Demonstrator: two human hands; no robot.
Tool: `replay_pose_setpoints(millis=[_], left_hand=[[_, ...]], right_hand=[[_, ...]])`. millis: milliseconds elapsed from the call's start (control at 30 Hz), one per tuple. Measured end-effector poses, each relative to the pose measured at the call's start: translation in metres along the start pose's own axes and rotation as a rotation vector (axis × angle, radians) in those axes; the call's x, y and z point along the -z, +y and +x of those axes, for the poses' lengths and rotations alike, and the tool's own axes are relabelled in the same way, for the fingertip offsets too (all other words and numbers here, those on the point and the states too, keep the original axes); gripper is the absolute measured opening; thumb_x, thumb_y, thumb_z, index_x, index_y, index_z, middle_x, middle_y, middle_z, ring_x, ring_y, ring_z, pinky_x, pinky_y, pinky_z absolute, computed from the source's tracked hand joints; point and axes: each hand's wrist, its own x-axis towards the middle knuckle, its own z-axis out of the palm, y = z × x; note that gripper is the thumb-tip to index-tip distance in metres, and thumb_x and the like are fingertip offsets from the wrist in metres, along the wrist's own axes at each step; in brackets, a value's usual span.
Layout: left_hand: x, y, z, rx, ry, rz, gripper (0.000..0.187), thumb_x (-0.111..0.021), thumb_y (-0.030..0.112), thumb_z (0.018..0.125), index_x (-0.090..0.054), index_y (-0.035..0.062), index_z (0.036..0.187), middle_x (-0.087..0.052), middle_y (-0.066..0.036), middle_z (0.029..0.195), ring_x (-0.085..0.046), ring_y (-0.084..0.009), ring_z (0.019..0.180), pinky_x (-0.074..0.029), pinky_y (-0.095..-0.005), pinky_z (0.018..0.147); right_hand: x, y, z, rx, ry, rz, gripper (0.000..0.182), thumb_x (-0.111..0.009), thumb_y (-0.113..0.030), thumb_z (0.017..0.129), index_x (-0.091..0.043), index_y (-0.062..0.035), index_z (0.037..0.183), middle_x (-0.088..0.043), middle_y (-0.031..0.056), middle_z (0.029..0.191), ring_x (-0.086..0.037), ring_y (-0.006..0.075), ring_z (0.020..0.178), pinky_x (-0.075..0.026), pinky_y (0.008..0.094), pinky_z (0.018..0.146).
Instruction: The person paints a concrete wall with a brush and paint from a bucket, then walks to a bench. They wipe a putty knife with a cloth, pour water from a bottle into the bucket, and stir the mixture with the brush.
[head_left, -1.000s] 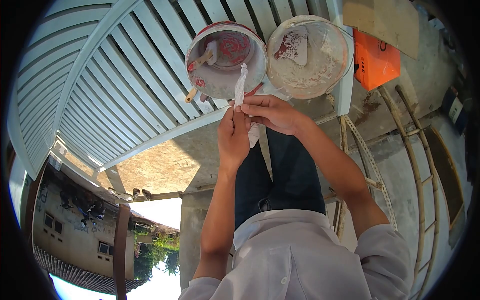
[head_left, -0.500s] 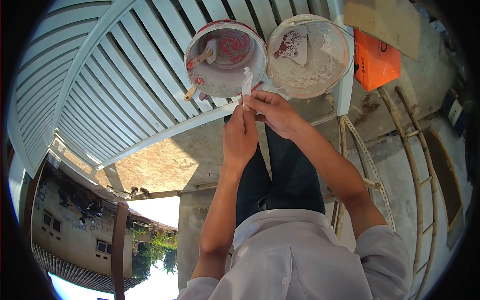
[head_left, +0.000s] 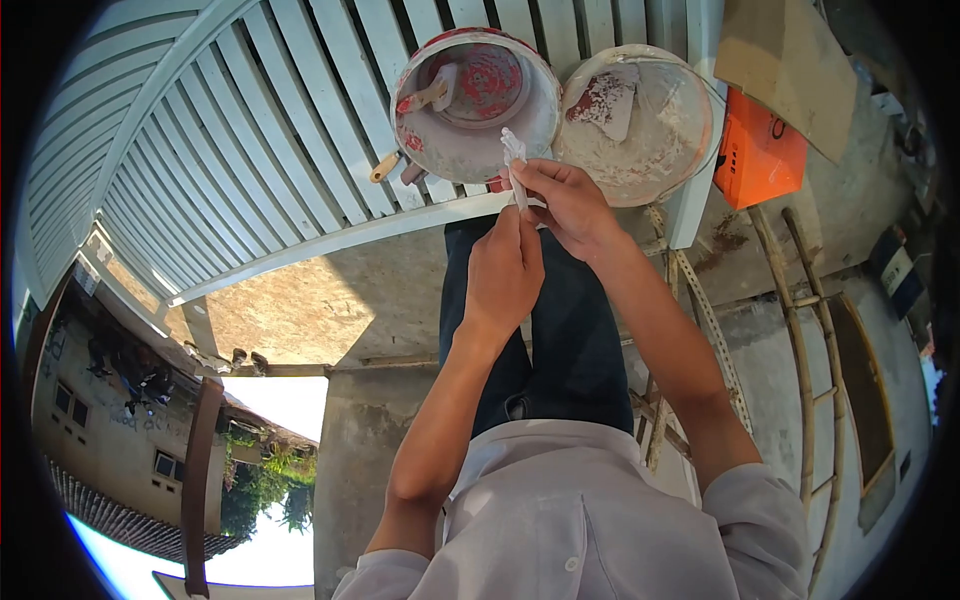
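A thin, crumpled white strip [head_left: 515, 150], perhaps paper or plastic, stands up between my hands. My left hand [head_left: 505, 265] is closed in a pinch on its lower end. My right hand [head_left: 570, 208] pinches the same strip a little higher, thumb and fingertips together. Just beyond them is a paint-stained bucket [head_left: 545, 100] with red and white smears and a paintbrush [head_left: 430, 97] inside. To its right, by my right hand, a whitish crusted bucket [head_left: 690, 150] holds a flat scraper-like piece [head_left: 618, 112] coated in white.
The buckets rest on a pale slatted surface [head_left: 280, 130]; a wooden handle [head_left: 385, 167] lies beside the left one. At right are an orange box [head_left: 760, 150], a cardboard sheet [head_left: 785, 65] and a bamboo ladder [head_left: 800, 330]. Concrete floor [head_left: 375, 425] lies below.
My hands and the strip appear slightly right and my left hand lower in view, as the camera view has shifted. The right hand still pinches the strip near its middle.
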Motion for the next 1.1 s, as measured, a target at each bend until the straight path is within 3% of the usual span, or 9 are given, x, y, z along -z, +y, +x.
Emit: replay_pose_setpoints(millis=[133, 833, 1100], left_hand=[[-0.002, 0.003, -0.002, -0.014, 0.011, -0.018, 0.009, -0.049, 0.005, 0.097, -0.055, -0.0016, 0.097, -0.062, -0.024, 0.072, -0.064, -0.0431, 0.072, -0.047, -0.0436, 0.059], [-0.001, 0.003, -0.005, -0.061, 0.023, -0.008, 0.008, -0.050, 0.003, 0.096, -0.055, -0.0041, 0.098, -0.062, -0.025, 0.073, -0.064, -0.0429, 0.069, -0.048, -0.0417, 0.058], [0.001, 0.009, -0.006, -0.043, 0.013, -0.077, 0.009, -0.050, 0.003, 0.095, -0.055, -0.0027, 0.100, -0.063, -0.026, 0.077, -0.063, -0.0446, 0.070, -0.049, -0.0440, 0.059]], right_hand=[[0.005, -0.002, 0.004, 0.021, 0.021, -0.038, 0.026, -0.064, -0.031, 0.097, -0.071, -0.0063, 0.097, -0.068, 0.0010, 0.090, -0.056, 0.0077, 0.073, -0.045, 0.0234, 0.062], [0.004, -0.010, 0.013, 0.031, 0.093, -0.103, 0.022, -0.065, -0.031, 0.096, -0.072, -0.0114, 0.102, -0.068, -0.0038, 0.094, -0.057, 0.0070, 0.085, -0.042, 0.0269, 0.077], [0.004, -0.012, 0.010, 0.054, 0.117, -0.093, 0.021, -0.067, -0.031, 0.094, -0.073, -0.0115, 0.099, -0.068, -0.0040, 0.092, -0.057, 0.0064, 0.084, -0.042, 0.0260, 0.074]])
